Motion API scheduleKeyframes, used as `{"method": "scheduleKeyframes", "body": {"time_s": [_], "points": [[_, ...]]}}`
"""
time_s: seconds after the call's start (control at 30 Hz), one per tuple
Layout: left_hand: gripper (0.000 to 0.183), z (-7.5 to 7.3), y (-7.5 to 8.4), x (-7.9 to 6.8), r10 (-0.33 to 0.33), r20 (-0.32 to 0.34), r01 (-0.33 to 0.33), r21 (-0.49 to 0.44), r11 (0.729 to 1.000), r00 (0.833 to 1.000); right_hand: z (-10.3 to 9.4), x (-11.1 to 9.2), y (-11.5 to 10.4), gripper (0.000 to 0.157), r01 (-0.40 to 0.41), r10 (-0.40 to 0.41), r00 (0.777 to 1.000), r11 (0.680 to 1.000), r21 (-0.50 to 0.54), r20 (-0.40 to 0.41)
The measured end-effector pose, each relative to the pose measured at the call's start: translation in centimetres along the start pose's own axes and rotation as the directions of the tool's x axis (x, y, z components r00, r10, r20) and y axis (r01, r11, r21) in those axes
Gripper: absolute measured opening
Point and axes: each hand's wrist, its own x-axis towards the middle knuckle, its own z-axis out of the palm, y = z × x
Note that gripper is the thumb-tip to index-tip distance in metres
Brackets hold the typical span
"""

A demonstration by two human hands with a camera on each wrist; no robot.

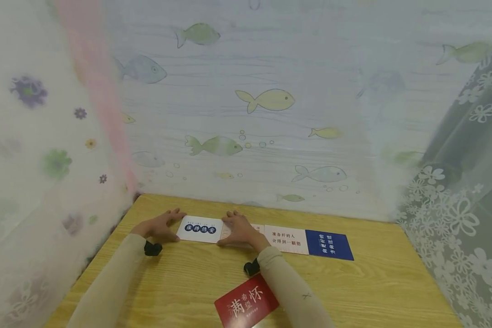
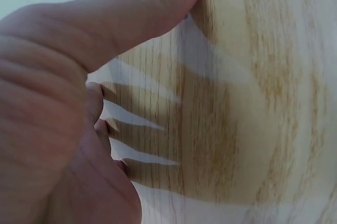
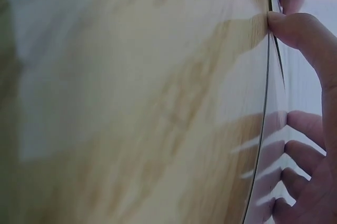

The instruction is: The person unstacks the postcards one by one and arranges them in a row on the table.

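A white card (image 1: 199, 229) with blue circles of lettering lies at the left end of a row of cards on the wooden table. My left hand (image 1: 160, 226) spreads its thumb and fingers at the card's left corners; in the left wrist view the thumb (image 2: 142, 16) touches its edge. Across the card's right end is my right hand (image 1: 241, 230), its thumb by the near edge and fingers toward the far edge, partly covering a cream card (image 1: 257, 227). Farther right are a cream card with red lettering (image 1: 286, 240) and a dark blue card (image 1: 330, 244).
A red card (image 1: 247, 301) with white lettering lies near the front, by the right forearm. Fish-print curtain (image 1: 270, 150) stands behind the table (image 1: 180, 282), with floral fabric (image 1: 61, 136) to the left and lace-patterned fabric (image 1: 463, 228) to the right.
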Motion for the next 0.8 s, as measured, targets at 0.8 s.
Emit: {"method": "scheduleKeyframes", "body": {"time_s": [0.8], "points": [[0.099,0.57,-0.68,-0.22,0.044,-0.040,-0.047,-0.065,0.997,0.998,-0.22,-0.15,-0.09,0.090,0.011,-0.012,1.000,1.000,0.018,0.022]]}}
